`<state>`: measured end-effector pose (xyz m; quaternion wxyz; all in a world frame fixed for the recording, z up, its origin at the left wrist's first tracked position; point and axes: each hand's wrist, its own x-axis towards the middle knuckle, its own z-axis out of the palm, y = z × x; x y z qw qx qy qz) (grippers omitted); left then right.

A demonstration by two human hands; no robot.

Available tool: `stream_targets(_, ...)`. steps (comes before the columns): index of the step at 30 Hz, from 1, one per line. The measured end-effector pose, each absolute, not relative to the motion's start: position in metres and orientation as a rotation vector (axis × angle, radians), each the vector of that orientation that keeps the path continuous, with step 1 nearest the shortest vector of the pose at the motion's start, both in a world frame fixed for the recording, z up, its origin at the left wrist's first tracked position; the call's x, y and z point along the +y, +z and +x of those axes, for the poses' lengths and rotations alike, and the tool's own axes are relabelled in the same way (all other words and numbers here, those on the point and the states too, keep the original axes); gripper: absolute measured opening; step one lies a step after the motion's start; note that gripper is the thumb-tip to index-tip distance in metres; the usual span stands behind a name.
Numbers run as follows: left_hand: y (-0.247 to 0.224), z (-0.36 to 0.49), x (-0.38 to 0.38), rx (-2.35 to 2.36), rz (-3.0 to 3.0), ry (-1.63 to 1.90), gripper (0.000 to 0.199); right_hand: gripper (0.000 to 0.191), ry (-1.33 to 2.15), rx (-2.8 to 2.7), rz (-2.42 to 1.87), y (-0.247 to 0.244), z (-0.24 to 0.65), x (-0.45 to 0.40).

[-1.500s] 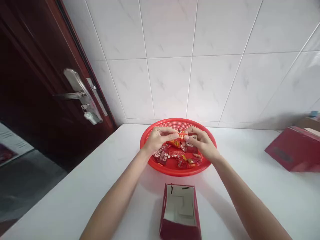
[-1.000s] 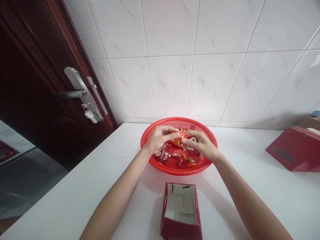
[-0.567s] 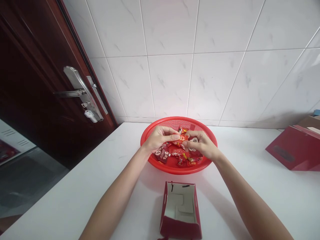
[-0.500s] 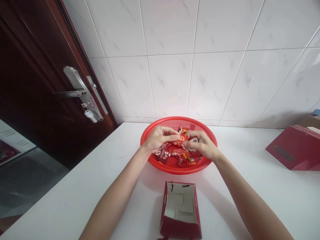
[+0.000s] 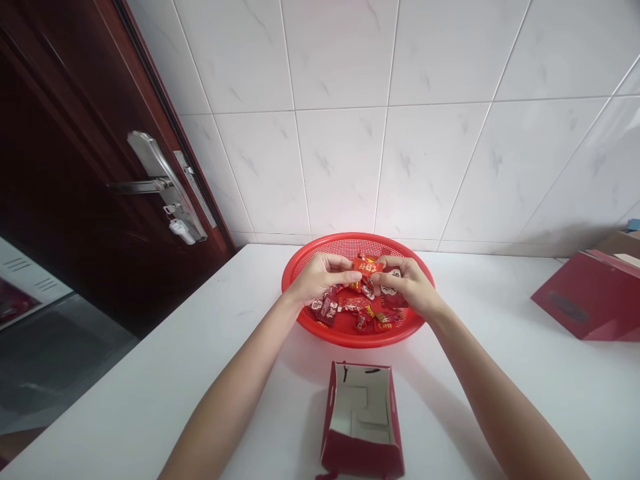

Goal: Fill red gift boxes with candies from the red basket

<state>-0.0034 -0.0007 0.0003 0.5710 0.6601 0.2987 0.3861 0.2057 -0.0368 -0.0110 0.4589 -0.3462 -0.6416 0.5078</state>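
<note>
Between my two hands is a small red-orange wrapped candy point(image 5: 369, 267) with pale lettering, held up over a red plastic basket point(image 5: 360, 341). My left hand point(image 5: 325, 277) pinches its left end between thumb and fingers. At the right end, my right hand point(image 5: 407, 283) grips it the same way. Several wrapped candies in red, maroon and yellow lie in the basket below, among them a maroon packet point(image 5: 328, 310) at the left and a larger maroon packet point(image 5: 393, 293) partly behind my right hand. Nearer to me stands an open maroon box point(image 5: 361, 457) with a bare white inside.
The white table point(image 5: 240, 320) meets a tiled wall point(image 5: 340, 167) at the back. Another maroon box point(image 5: 590, 293) lies at the right edge. On the left is a dark red door point(image 5: 65, 133) with a metal handle point(image 5: 140, 187) and keys.
Both hands have turned the candy so its lettered face shows more fully, and my right fingers have shifted slightly to the right. The basket and boxes stay in place.
</note>
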Motion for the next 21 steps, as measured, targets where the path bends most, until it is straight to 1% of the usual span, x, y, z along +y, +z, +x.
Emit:
stream_targets(7,0.0056,-0.0035,-0.0019,0.71,1.578,0.883,0.032,0.022,1.318,-1.564,-0.856,-0.0079,0.207,-0.0387)
stream_targets(12,0.0086,-0.0028,-0.0054,0.709,1.595,0.862,0.035,0.024,1.357,-1.587,-0.842,-0.0063,0.2082,-0.0385)
stream_targets(17,0.0051,-0.0006,-0.0073,0.671,1.594,0.873,0.03,0.022,1.348,-1.559,-0.846,-0.0081,0.2077,-0.0369)
stream_targets(21,0.0033,0.0006,-0.0071,0.644,1.533,0.88,0.035,0.022,1.339,-1.571,-0.831,-0.0078,0.206,-0.0375)
